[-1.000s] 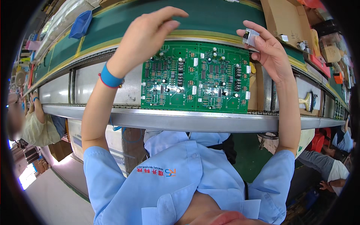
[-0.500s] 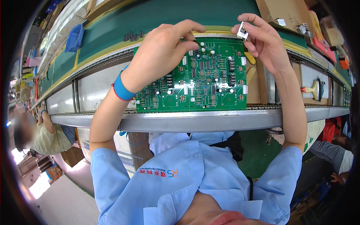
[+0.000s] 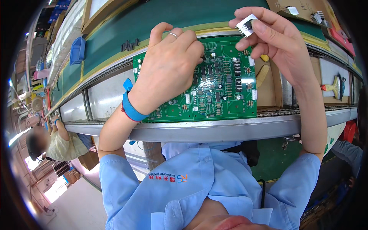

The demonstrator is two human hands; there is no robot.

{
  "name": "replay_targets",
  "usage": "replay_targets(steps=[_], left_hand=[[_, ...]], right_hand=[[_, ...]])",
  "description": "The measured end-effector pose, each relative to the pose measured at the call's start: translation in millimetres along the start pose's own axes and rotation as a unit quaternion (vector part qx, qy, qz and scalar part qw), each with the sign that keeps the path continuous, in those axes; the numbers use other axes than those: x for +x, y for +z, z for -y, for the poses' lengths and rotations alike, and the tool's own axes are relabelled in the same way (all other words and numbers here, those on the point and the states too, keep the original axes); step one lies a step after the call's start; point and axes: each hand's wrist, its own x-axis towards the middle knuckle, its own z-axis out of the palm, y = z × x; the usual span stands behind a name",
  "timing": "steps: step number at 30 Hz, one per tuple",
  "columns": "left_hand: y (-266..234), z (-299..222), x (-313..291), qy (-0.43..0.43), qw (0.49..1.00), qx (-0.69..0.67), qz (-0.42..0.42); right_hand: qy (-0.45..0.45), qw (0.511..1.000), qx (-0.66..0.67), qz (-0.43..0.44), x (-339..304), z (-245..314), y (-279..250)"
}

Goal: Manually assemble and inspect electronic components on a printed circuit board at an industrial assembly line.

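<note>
A green circuit board (image 3: 226,109), crowded with small components, lies flat on the conveyor rails in front of me. My left hand (image 3: 172,63), wearing a ring and a blue wrist strap (image 3: 134,107), is over the board's upper left. Its fingers curl down close to the board; the fingertips are mostly hidden, so what they hold does not show. Above the upper right corner, my right hand (image 3: 280,42) pinches a small white pinned component (image 3: 245,25) between thumb and fingers. Its metal pins point left, and a dark part sits against its white body.
Several black pinned parts (image 3: 129,45) lie on the green bench top beyond the rail, near a blue bin (image 3: 77,50). A cardboard box (image 3: 303,9) with loose parts is at far right. A brush (image 3: 332,88) lies right of my forearm. Another person (image 3: 63,145) is at left.
My left hand has moved down onto the board, with its fingers more curled. The right hand has turned the white pinned component slightly and still holds it. The whole view has shifted a little.
</note>
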Motion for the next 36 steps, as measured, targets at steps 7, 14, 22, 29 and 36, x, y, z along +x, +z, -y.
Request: replay_targets(steps=[7, 14, 22, 29, 36], left_hand=[[-2, -5, 7, -0.001, 0.998, 0.046, 0.053], [-4, -8, 13, 0.01, 0.996, 0.054, 0.074], [-16, 4, 11, 0.005, 0.999, 0.027, 0.044], [21, 155, 6, -0.088, 0.975, 0.203, -0.032], [19, 134, 11, -0.147, 0.989, 0.026, -0.004]], right_hand=[[0.048, 0.996, 0.046, -0.061, -1, 16, 16], [0.076, 0.989, 0.05, -0.115, 0, 23, 25], [0.094, 0.987, 0.024, -0.13, 1, 33, 26], [-0.018, 0.999, 0.01, -0.036, -1, -1, 5], [-0.018, 0.995, -0.027, -0.097, 4, -10, 4]])
